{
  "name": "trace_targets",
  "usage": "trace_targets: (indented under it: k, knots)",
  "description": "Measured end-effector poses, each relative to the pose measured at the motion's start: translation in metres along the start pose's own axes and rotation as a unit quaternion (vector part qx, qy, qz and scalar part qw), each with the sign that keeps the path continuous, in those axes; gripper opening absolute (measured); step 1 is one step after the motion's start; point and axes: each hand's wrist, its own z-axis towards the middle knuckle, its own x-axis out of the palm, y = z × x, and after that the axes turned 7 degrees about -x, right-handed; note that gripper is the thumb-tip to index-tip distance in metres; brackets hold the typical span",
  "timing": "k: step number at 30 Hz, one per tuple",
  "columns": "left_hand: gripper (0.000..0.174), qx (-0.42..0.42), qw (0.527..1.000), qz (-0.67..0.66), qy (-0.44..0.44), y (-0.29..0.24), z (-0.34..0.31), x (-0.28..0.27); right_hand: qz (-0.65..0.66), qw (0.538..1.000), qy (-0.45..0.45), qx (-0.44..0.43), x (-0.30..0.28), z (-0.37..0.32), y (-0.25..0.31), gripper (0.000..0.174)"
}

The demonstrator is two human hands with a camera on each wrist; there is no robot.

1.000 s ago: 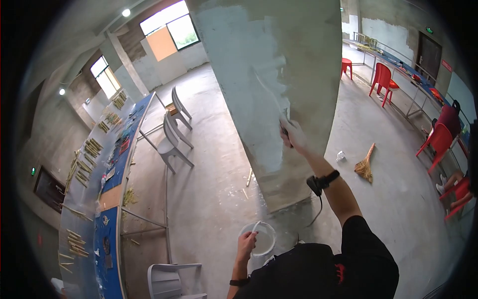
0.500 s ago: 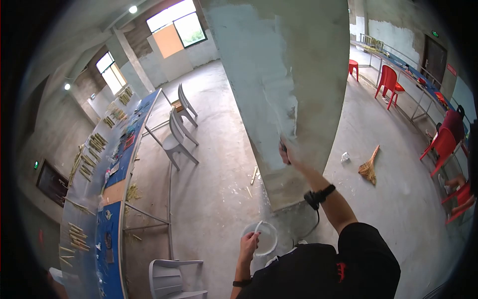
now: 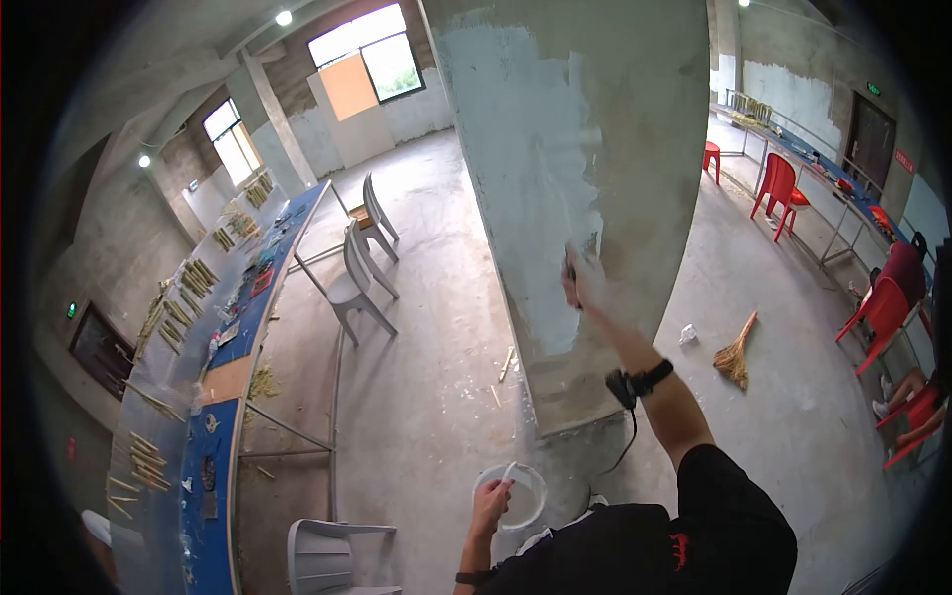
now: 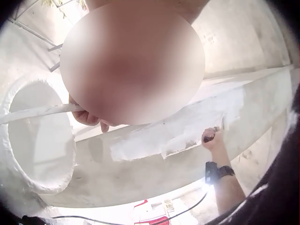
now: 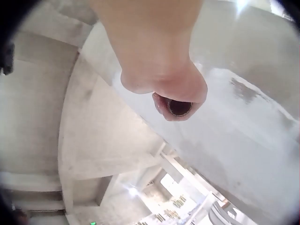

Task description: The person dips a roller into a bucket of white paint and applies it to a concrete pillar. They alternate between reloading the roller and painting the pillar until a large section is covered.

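Concrete pillar (image 3: 635, 149): right hand (image 3: 587, 283) raised, grip wrapping tool (image 5: 179, 108) (left hand (image 3: 491, 499) clasps bucket handle (image 4: 33, 112)).

The person's right arm stretches forward and upward, the bare right hand (image 3: 585, 281) closed in a firm grip with curled fingers, while the bare left hand (image 3: 491, 494) stays low, its fingers curled too.

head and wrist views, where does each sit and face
Head: on the head, facing down at the pillar; right grip and left grip show.
Left wrist: behind the left grip, facing bucket and pillar.
Right wrist: behind the right grip on the tool, facing up the pillar.
Shared: head and left wrist both show the bucket.
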Motion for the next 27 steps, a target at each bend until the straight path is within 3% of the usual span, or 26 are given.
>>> trace_targets:
  k: [5,9,16,20,22,27]
  knots:
    - [0.020,0.003,1.000,-0.015,0.012,0.000,0.001,0.000,0.096,0.994,0.043,-0.016,0.013,0.053,0.104,0.048]
    - [0.019,0.012,1.000,-0.025,0.012,0.000,0.003,0.002,0.129,0.987,0.090,-0.032,0.011,0.065,0.125,0.046]
    - [0.020,0.008,1.000,-0.021,-0.003,-0.003,-0.003,0.002,0.071,0.996,0.054,0.019,0.000,0.012,0.018,0.055]
    - [0.019,0.004,1.000,-0.007,-0.005,0.000,-0.001,0.000,0.100,0.985,0.074,0.120,-0.018,-0.037,-0.060,0.057]
    - [0.020,0.004,1.000,-0.005,0.000,-0.001,-0.002,-0.001,0.066,0.989,0.043,0.126,-0.029,-0.062,-0.105,0.054]
    - [0.021,0.002,1.000,0.010,-0.017,0.003,0.001,-0.002,0.070,0.971,0.038,0.227,-0.049,-0.117,-0.156,0.051]
